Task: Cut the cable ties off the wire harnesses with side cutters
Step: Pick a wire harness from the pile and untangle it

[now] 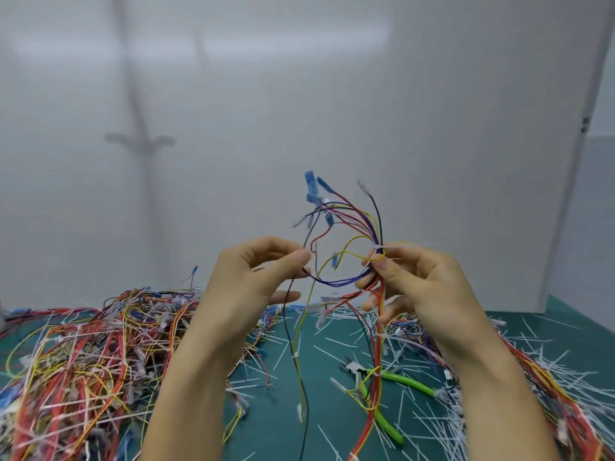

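Note:
I hold a wire harness point(352, 227) of red, yellow, purple and black wires up in front of the white wall. My right hand point(422, 281) pinches the bundle just below a white cable tie point(392, 246) that binds it. My left hand point(263, 271) pinches a loose black wire of the same harness between thumb and fingers. Blue terminals fan out at the top. The side cutters point(382, 384), with green handles, lie on the green mat point(283, 427) under hanging wires, apart from both hands.
A big heap of tied harnesses point(76, 361) fills the left of the mat. More wires point(549, 394) lie along the right. Several cut white tie pieces point(426, 424) are scattered over the mat. A white wall stands close behind.

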